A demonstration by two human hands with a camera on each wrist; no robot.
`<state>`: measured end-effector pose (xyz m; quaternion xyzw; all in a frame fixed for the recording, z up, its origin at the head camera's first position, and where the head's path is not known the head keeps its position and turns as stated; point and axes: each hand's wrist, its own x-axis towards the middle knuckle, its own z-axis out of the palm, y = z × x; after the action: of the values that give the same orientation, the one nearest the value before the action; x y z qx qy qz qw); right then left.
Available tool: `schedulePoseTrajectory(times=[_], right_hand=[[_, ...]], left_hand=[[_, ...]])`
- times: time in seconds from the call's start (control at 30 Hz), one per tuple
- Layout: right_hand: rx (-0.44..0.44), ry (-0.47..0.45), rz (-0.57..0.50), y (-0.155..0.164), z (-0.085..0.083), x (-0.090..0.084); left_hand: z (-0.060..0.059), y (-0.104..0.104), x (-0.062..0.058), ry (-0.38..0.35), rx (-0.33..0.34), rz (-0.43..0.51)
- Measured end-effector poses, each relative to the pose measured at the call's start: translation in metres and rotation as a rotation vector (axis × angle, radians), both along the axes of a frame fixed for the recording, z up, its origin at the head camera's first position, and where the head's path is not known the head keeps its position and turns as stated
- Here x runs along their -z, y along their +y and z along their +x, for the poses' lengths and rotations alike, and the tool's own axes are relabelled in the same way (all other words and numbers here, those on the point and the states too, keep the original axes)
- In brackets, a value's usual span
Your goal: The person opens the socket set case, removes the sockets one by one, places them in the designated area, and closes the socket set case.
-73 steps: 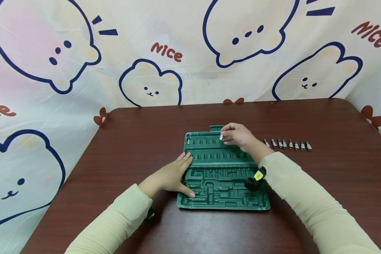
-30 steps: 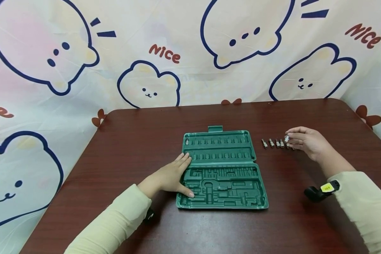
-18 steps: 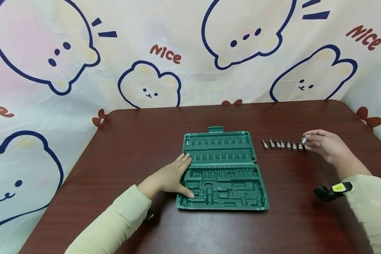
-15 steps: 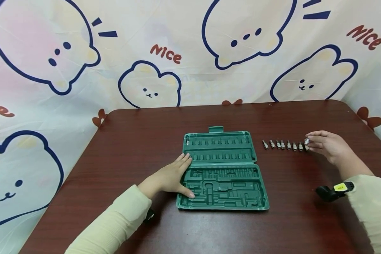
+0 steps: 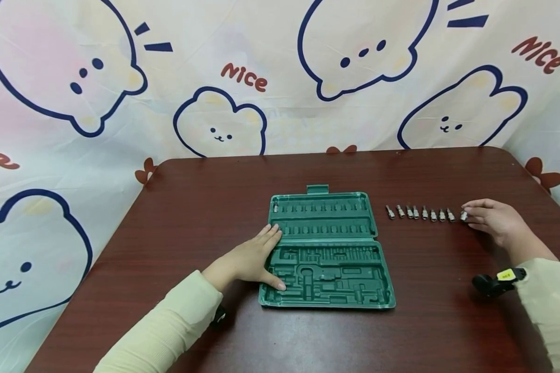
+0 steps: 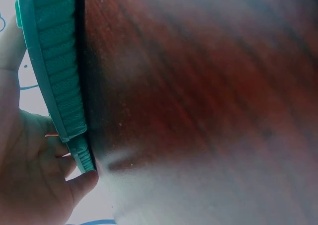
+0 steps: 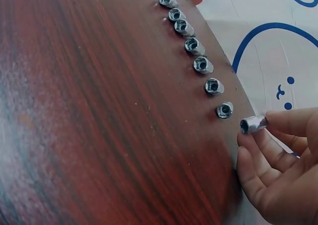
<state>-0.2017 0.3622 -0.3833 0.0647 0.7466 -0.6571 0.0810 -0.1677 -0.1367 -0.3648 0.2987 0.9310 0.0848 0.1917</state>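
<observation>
An open green tool case [image 5: 326, 248] lies in the middle of the brown table [image 5: 214, 207]. My left hand [image 5: 249, 259] rests flat on the case's left edge [image 6: 59, 101], fingers straight. A row of several small silver sockets [image 5: 420, 213] lies on the table to the right of the case. My right hand [image 5: 494, 223] pinches one more silver socket [image 5: 464, 214] at the right end of that row; in the right wrist view the socket [image 7: 252, 123] sits at my fingertips [image 7: 276, 119] just past the last socket of the row [image 7: 224, 109].
One small piece [image 5: 276, 208] sits in the top-left slot of the case. A cartoon-bear cloth [image 5: 224, 124] hangs behind the table. The table's right edge lies close to my right hand.
My right hand took a socket from the case's top row and carried it right, along the row of sockets to its far right end, lowering it there. The left hand stayed still.
</observation>
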Motion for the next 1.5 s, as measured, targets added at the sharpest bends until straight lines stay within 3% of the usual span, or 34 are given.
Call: schedulePoseTrajectory(times=[0.27, 0.6, 1.0, 1.5], right_hand=[[-0.032, 0.002, 0.197, -0.001, -0.007, 0.002], [-0.009, -0.032, 0.413, -0.002, -0.011, 0.003], [0.007, -0.030, 0.496, -0.007, -0.015, 0.004], [0.068, -0.037, 0.495, -0.008, -0.016, 0.006]], left_hand=[[0.000, 0.000, 0.001, -0.001, 0.000, 0.001], [-0.003, -0.001, 0.003, 0.003, 0.006, -0.001], [-0.002, -0.001, 0.002, -0.006, 0.004, 0.006], [-0.003, -0.001, 0.004, 0.000, 0.001, 0.001]])
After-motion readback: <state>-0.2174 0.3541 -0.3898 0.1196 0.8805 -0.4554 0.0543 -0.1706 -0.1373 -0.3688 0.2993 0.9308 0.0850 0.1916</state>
